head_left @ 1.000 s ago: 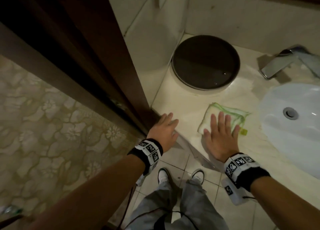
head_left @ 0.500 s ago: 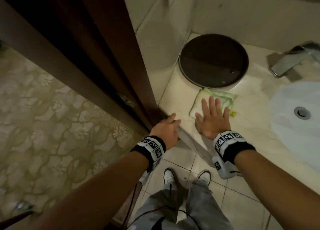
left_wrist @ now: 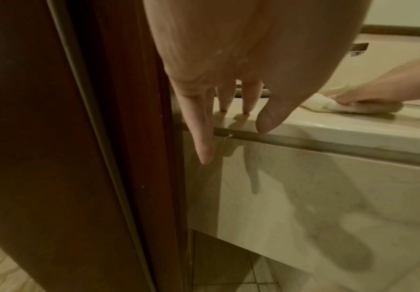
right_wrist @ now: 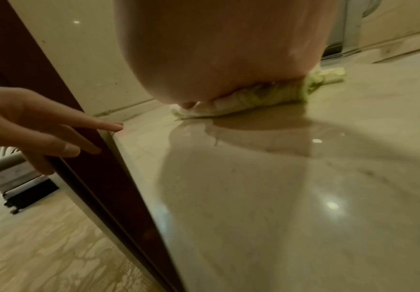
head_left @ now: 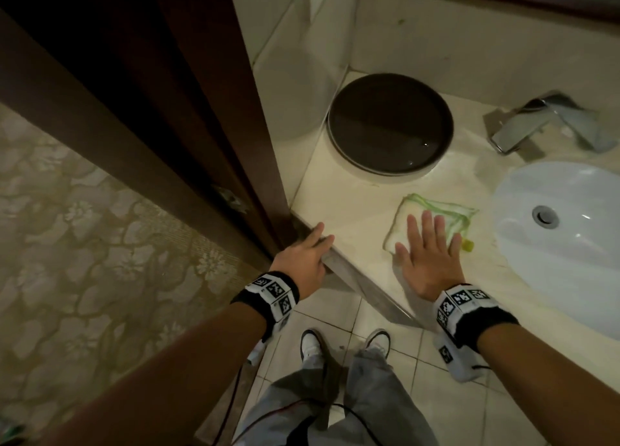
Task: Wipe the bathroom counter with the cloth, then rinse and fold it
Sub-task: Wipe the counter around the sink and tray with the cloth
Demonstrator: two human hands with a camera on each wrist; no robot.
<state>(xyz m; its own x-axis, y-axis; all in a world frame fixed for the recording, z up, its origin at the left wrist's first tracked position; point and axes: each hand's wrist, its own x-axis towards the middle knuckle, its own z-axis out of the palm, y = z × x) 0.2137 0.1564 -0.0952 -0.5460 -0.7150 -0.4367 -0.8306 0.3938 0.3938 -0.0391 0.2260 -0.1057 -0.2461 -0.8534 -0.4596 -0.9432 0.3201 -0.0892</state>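
- We see the left hand (head_left: 303, 259), fingers straight and loose, resting on the glossy marble-look counter (head_left: 355, 211) edge by the dark wood door frame (head_left: 188, 117).
- Our right hand (head_left: 427, 254), fingers spread flat, presses the cloth (head_left: 436, 211): folded, pale yellow, green-trimmed, fluffy.
- Farther back: round dark tray (head_left: 391, 123), white oval sink (head_left: 563, 234), chrome faucet (head_left: 523, 127).

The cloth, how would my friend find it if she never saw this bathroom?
Start at the white sink, then look left along the pale counter. The cloth lies flat under the right hand, in front of the round dark lid. It alone is soft, whitish and green-edged.
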